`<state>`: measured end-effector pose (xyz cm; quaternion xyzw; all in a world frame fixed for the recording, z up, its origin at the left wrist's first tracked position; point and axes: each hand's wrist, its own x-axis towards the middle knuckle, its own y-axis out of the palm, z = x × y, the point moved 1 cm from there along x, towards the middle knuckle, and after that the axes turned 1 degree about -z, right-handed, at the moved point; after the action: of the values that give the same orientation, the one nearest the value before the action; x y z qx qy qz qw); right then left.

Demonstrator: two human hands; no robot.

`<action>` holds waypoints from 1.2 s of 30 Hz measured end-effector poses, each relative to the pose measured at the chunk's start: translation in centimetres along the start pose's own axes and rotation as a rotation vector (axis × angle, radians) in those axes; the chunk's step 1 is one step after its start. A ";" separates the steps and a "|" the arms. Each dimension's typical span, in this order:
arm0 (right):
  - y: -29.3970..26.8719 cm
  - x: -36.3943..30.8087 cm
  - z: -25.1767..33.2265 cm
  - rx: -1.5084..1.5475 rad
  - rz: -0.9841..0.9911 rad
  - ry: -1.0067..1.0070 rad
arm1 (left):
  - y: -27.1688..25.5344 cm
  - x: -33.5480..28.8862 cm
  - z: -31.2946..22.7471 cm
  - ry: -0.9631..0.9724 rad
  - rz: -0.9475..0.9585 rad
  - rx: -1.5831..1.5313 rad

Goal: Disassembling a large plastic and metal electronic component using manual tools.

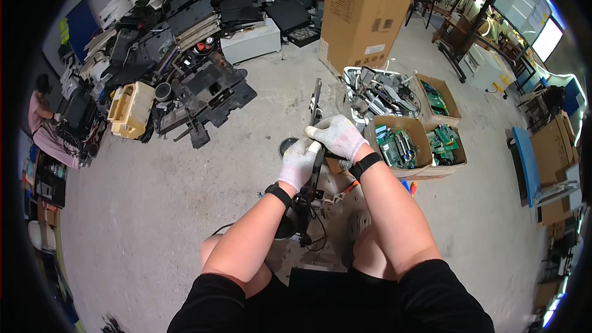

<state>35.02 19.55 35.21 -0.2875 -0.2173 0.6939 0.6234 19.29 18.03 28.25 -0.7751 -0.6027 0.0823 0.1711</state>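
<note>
Both of my hands wear white work gloves and meet in front of me at a long, narrow black part (317, 172). My left hand (298, 163) is closed around its middle. Just above and to the right, my right hand (340, 137) grips the same part, thumb toward my left fingers. The part's far end sticks out beyond my hands, with metal showing along it. Its near end widens into a dark assembly with a loose black cable (322, 234) between my knees. My fingers hide the middle of it. Red-handled pliers (350, 187) lie beside it on the right.
Cardboard boxes of green circuit boards (398, 145) and a white bin of metal parts (383, 90) stand to the right. A tall carton (364, 15) rises behind. Dismantled black casings (209, 95) pile up at far left, where another person (44, 114) sits.
</note>
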 end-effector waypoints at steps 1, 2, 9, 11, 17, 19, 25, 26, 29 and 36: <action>-0.1 -0.1 0.0 0.005 0.002 0.014 | -0.1 -0.1 -0.6 0.016 -0.002 -0.011; -0.1 0.0 -0.3 0.005 0.000 0.017 | -0.1 -0.2 -0.9 0.031 -0.003 -0.021; 0.0 0.1 -0.1 -0.009 0.003 -0.003 | -0.4 0.8 0.5 -0.025 0.057 0.141; -0.2 0.0 0.2 -0.003 0.022 0.008 | -0.5 0.8 0.8 -0.036 0.091 0.051; -0.3 -0.3 0.1 -0.017 -0.008 -0.004 | -1.6 0.7 -0.6 -0.030 0.170 0.236; -0.3 0.0 0.1 -0.017 0.001 0.023 | -1.3 0.6 -0.1 -0.010 0.142 0.145; -0.2 -0.3 0.1 0.008 0.007 0.034 | -0.9 0.2 0.2 0.000 0.102 0.055; -0.2 -0.3 0.2 0.007 0.009 0.033 | -1.0 0.3 0.1 0.020 0.094 0.113; -0.3 -0.3 -0.1 0.012 0.011 0.050 | -0.8 0.2 -0.9 -0.050 0.101 0.150; -0.3 -0.5 0.0 0.001 0.000 -0.009 | -0.7 0.4 -0.4 0.026 0.139 0.205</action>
<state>35.24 19.12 35.46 -0.2838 -0.2197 0.6954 0.6226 18.93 18.54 28.90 -0.7945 -0.5334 0.1450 0.2513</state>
